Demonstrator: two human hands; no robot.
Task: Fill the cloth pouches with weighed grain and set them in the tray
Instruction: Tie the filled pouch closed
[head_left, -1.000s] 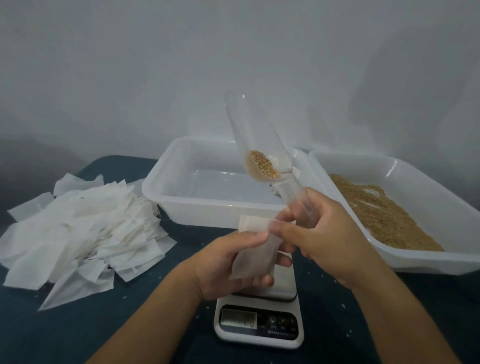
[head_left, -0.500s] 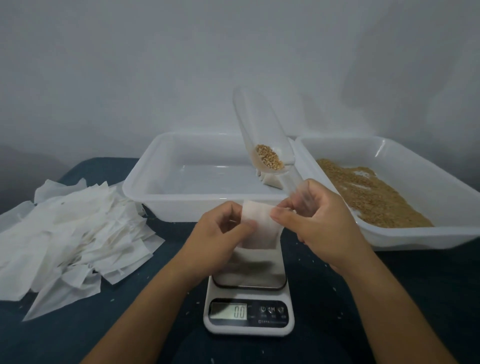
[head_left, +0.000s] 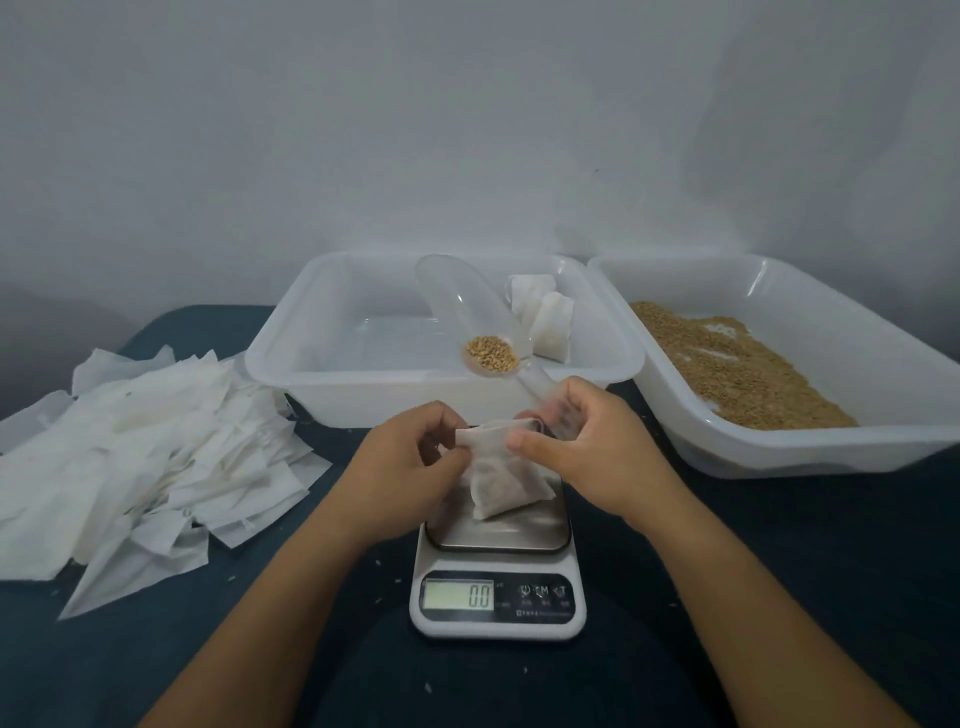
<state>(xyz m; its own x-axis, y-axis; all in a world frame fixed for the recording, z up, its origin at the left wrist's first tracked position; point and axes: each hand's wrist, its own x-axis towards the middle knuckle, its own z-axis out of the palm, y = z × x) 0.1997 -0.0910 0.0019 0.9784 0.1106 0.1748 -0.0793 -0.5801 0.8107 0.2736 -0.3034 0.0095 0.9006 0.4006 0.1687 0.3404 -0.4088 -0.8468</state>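
Scale (head_left: 497, 566) reads 0.0 just below both hands. Left hand (head_left: 410, 457) and right hand (head_left: 587, 447) pinch the pouch (head_left: 501, 480) mouth; right also grips the scoop (head_left: 480, 332), handle mostly hidden. Beyond the fingers, tray (head_left: 322, 364) holds two filled pouches (head_left: 543, 314).

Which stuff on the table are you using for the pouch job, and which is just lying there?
Using:
cloth pouch, pinched by left hand and right hand
clear scoop with grain
kitchen scale
grain tray
tray for pouches holding filled pouches
pile of empty pouches

Lying about:
spilled grains
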